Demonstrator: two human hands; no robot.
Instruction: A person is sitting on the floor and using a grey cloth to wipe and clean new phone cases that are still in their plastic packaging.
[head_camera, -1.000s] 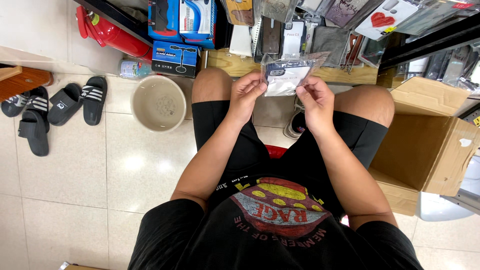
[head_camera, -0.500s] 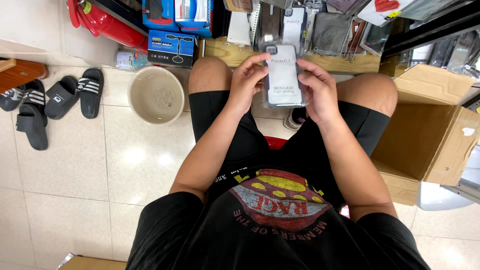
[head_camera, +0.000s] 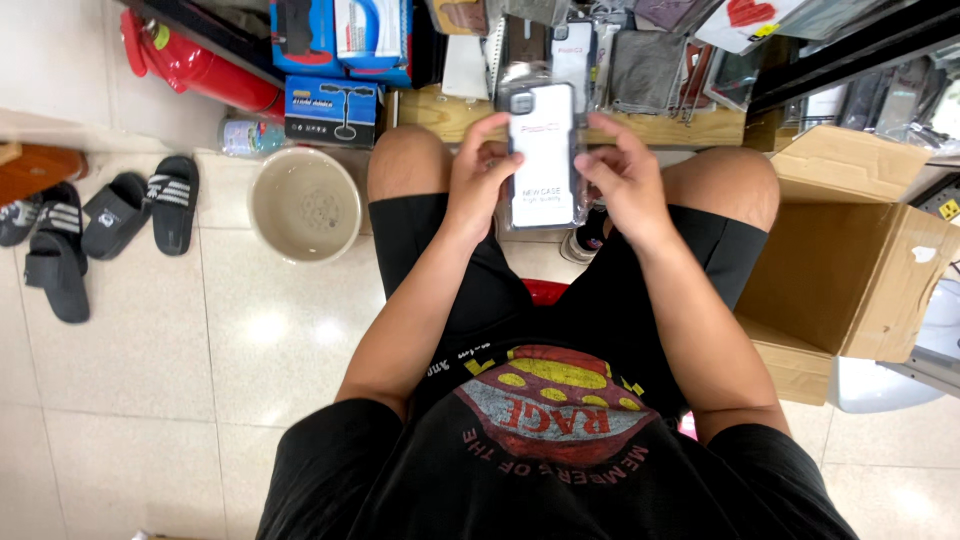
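Glossy tiled floor, left hand (head_camera: 482, 180) and right hand (head_camera: 622, 178) both curled, gripping flat rectangular white phone case (head_camera: 543, 155) in crinkly clear plastic sleeve.

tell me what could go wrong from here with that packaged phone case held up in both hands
1. The phone case pack is held only at its edges by the left hand and right hand; its glossy wrap might slip and drop.
2. The open cardboard box sits close beside the right knee and could be knocked.

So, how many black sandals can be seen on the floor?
4, all at the left: one nearest the beige bowl, one beside it, one lower down, and one cut by the edge.
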